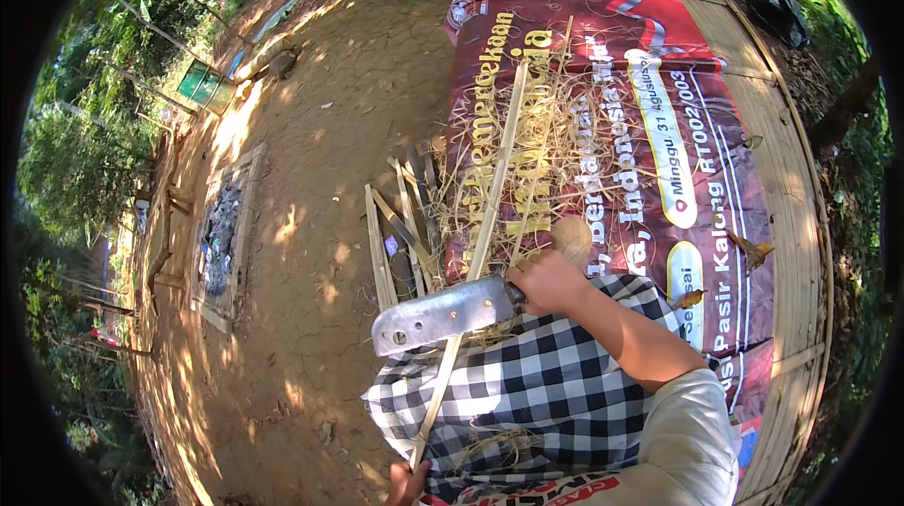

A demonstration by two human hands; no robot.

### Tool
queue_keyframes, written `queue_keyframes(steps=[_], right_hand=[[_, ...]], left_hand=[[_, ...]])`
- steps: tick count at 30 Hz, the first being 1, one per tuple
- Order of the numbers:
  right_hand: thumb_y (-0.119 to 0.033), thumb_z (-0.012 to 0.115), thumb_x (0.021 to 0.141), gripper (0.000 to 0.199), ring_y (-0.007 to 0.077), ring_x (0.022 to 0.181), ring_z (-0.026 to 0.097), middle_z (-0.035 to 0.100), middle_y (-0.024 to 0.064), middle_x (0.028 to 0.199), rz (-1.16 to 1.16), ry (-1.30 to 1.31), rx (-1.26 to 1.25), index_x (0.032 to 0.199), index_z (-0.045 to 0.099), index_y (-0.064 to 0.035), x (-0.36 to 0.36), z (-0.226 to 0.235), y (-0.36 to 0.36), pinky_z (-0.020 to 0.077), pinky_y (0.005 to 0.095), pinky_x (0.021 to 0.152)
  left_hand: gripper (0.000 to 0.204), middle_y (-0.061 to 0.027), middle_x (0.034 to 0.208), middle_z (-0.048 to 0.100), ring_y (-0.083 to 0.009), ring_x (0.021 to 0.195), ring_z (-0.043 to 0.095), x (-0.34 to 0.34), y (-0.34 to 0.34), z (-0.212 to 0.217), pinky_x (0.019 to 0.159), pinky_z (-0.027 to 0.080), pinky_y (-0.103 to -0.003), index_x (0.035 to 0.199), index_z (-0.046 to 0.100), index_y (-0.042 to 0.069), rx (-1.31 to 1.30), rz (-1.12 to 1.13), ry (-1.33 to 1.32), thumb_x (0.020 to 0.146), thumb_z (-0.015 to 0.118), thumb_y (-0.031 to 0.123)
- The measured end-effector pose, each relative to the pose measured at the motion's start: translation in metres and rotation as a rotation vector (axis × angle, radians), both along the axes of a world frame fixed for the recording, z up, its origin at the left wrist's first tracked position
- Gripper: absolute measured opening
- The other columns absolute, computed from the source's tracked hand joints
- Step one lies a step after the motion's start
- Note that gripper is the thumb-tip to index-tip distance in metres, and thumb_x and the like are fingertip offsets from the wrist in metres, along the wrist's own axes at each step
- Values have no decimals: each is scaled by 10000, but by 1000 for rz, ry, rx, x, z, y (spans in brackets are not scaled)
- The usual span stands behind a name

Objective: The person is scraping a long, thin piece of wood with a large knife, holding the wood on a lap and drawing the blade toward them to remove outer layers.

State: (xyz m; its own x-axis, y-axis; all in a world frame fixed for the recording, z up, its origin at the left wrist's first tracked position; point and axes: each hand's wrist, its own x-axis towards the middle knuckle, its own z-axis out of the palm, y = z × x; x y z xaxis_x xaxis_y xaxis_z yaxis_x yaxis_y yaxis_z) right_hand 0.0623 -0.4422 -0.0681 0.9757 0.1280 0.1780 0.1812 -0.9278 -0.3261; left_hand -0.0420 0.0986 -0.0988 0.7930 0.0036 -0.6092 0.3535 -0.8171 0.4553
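Note:
My right hand [548,282] is closed around the handle of a cleaver [443,315], whose broad grey blade points left. That blade lies across a long pale strip of bamboo [499,181], hiding a short stretch of it. At the lower edge, my left hand [405,484] grips the strip's near end; part of this hand is cut off. The strip slants away over a black-and-white checked cloth [537,365] on my lap. Just beyond my right fist shows a rounded tan piece [572,238]; I cannot tell whether it belongs to the handle.
Curly shavings [584,144] cover part of a maroon printed banner [659,271] on a bamboo platform [796,224]. Left of it, several split pieces [405,224] lean together. A framed ash pit [221,233] lies farther left on bare ground [311,337].

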Motion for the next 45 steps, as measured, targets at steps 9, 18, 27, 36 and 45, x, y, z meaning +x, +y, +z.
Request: queue_keyframes(steps=[9,18,27,36,45], right_hand=[[-177,637,688,194,349,734,669,672,185,757,-777,73,226,836,645,-52,10,-4,-76,535,436,669],[-202,646,683,212,352,696,665,661,176,712,-525,26,242,833,630,-53,4,-13,-42,538,443,665],[-214,735,572,328,292,757,662,652,110,775,36,-39,36,841,617,-68,2,-5,-23,519,388,696],[-213,652,689,297,399,832,658,671,250,848,-1182,-5,618,867,657,25,-5,-11,-109,513,465,768],[-197,654,675,251,272,573,590,614,164,629,-1121,-230,848,731,613,44,-13,-13,-100,471,398,602]], left_hand=[[205,24,655,587,-65,573,489,9,-31,27,515,422,-277,749,665,-9,-146,33,61,838,705,171],[231,38,626,546,-61,562,457,4,4,-9,494,386,-284,688,625,-2,-92,-34,-44,838,699,158],[206,20,671,602,-78,604,514,3,-24,20,544,433,-294,754,658,-10,-38,9,-18,845,695,171],[240,-42,700,640,-122,642,570,9,4,-7,590,469,-320,780,657,-19,-152,39,14,836,702,209],[207,41,644,560,-66,582,473,11,-19,16,521,408,-280,700,638,14,-138,-23,-10,823,697,169]])
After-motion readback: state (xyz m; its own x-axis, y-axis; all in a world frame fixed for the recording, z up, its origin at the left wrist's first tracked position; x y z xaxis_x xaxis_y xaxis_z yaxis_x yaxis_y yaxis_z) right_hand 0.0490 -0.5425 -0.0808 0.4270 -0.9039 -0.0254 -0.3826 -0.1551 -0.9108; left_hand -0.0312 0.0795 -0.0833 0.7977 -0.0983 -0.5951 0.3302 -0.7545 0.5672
